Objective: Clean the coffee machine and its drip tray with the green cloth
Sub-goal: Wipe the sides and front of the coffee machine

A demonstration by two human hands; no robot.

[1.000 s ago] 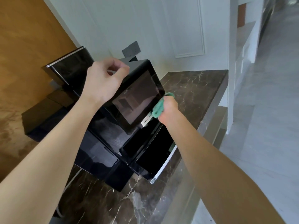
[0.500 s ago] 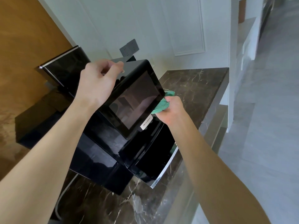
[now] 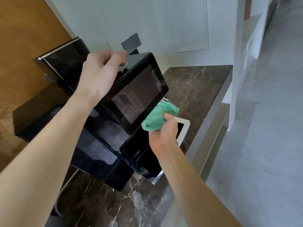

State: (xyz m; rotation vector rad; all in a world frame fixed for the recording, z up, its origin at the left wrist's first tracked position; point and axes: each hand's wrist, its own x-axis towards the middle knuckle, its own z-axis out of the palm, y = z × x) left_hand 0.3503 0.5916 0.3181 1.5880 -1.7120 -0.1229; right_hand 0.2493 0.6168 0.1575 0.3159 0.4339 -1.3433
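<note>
Marble desk (image 3: 196, 89). Right hand (image 3: 164, 133) grips green cloth (image 3: 157, 118) at coffee machine (image 3: 139, 95); left hand (image 3: 100, 76) rests loose on top. Hard shove could skid it.

Our one view rides on the head and looks forward and steeply down, with the frame tilted. We look from just in front of the coffee machine (image 3: 105, 145) and above it, near enough that it fills the middle of the frame. Behind the machine rises the white wall (image 3: 131, 22); to its right run the marble counter (image 3: 196, 89) and the floor (image 3: 270, 128).
</note>
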